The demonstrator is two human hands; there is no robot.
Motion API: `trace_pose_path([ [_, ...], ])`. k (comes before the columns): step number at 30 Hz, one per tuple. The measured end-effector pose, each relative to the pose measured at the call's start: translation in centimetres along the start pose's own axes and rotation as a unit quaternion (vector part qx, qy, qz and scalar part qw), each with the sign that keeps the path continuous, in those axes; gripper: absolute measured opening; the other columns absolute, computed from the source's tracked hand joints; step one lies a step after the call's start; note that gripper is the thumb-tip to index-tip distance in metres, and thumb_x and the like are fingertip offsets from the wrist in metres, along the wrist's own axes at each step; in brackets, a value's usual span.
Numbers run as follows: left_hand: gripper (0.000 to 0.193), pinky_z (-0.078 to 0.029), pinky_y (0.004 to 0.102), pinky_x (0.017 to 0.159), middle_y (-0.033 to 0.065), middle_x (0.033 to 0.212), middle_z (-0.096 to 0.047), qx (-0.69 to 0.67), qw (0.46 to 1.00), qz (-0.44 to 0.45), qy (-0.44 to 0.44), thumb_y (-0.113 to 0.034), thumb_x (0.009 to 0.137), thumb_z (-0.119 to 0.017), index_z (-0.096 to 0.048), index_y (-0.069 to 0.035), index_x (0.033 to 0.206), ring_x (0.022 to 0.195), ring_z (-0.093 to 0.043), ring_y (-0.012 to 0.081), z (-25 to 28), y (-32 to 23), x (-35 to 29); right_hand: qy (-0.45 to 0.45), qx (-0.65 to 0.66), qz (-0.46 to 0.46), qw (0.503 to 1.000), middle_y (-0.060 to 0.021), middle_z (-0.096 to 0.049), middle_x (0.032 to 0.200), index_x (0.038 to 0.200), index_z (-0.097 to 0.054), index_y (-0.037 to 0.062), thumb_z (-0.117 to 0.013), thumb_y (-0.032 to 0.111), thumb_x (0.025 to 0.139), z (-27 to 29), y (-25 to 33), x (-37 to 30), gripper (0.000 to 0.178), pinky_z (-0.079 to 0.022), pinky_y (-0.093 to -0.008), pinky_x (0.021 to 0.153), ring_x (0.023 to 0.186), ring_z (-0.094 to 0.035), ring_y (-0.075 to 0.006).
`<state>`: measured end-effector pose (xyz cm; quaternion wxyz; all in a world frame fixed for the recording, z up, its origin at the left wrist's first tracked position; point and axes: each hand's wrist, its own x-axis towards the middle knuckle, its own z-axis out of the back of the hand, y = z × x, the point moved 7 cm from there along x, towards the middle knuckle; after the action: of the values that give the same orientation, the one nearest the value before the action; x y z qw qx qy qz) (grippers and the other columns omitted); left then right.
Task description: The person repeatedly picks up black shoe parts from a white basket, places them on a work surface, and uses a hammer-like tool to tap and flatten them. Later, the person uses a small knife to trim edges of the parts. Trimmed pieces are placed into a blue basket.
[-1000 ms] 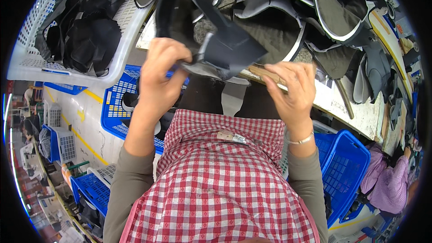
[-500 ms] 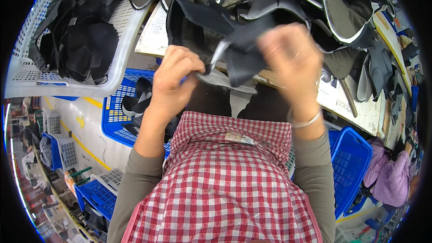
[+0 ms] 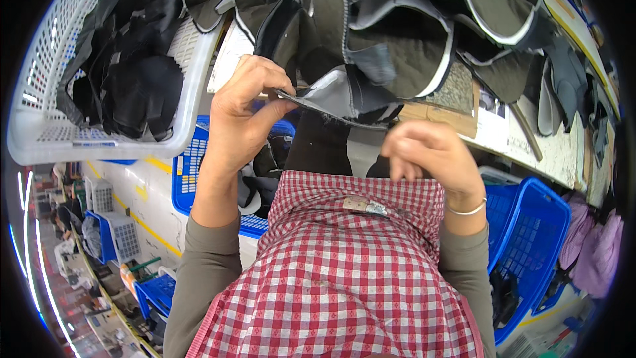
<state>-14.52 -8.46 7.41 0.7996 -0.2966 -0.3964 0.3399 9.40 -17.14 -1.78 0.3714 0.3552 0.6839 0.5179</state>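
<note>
My left hand (image 3: 248,103) pinches the left end of a dark sewn fabric piece, which looks like a shoe upper (image 3: 317,96), between thumb and fingers. This piece has an olive-brown inside, a light grey patch and a dark stitched edge. Its near edge stretches to the right over my lap. Close to that right end, my right hand (image 3: 430,159) hangs with fingers curled inward, apart from the fabric. Whether something small sits in those fingers is hidden. Similar olive pieces with white edges (image 3: 404,46) lie heaped just behind.
A white basket (image 3: 132,151) of black fabric parts stands at the left. Blue baskets sit below it (image 3: 187,172) and at the right (image 3: 540,225). The worktable (image 3: 556,152) carries papers and a thin dark bar (image 3: 528,134). A person in purple sleeves (image 3: 593,252) is at far right.
My right hand has come off the fabric and dropped nearer my lap, its fingers curled. The fabric has opened out, its near edge now lying lengthwise. My left hand keeps its pinch.
</note>
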Motion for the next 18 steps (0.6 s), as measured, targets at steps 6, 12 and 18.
trace_pose_path([
  [6, 0.028, -0.046, 0.0333, 0.081, 0.0071, 0.089, -0.062, 0.081, 0.99, -0.086, 0.072, 0.015, 0.061, -0.07, -0.064, -0.001, 0.084, 0.093, -0.058, 0.0234, -0.4, -3.3, 1.4, -0.233, 0.166, 0.049, 0.957, 0.0021, -0.06, 0.085, 0.108, -0.067, 0.0016, -0.063, 0.022, 0.105, 1.8, -1.3, 3.0, 0.021, -0.036, -0.0196, 0.056, 0.065, -0.043, -0.0031],
  [12, 0.028, -0.049, 0.0329, 0.079, 0.008, 0.09, -0.063, 0.089, 0.988, -0.089, 0.094, 0.014, 0.061, -0.07, -0.065, -0.001, 0.084, 0.092, -0.061, 0.0246, -1.1, -4.2, 1.5, -0.183, -0.486, 0.454, 0.724, -0.007, -0.071, 0.106, 0.128, -0.063, 0.0117, -0.079, 0.015, 0.084, -2.9, 7.6, 3.0, 0.046, -0.057, -0.0328, 0.072, 0.083, -0.071, -0.0255],
  [18, 0.029, -0.049, 0.0327, 0.081, 0.007, 0.089, -0.064, 0.047, 0.994, -0.086, 0.051, 0.014, 0.06, -0.071, -0.065, -0.002, 0.083, 0.094, -0.061, 0.0244, -0.9, -3.6, 1.2, -0.218, -0.462, 0.449, 0.733, -0.0055, -0.067, 0.089, 0.115, -0.065, 0.0045, -0.084, 0.006, 0.077, -1.6, 8.6, 4.9, 0.043, -0.056, -0.0294, 0.065, 0.071, -0.067, -0.0177],
])
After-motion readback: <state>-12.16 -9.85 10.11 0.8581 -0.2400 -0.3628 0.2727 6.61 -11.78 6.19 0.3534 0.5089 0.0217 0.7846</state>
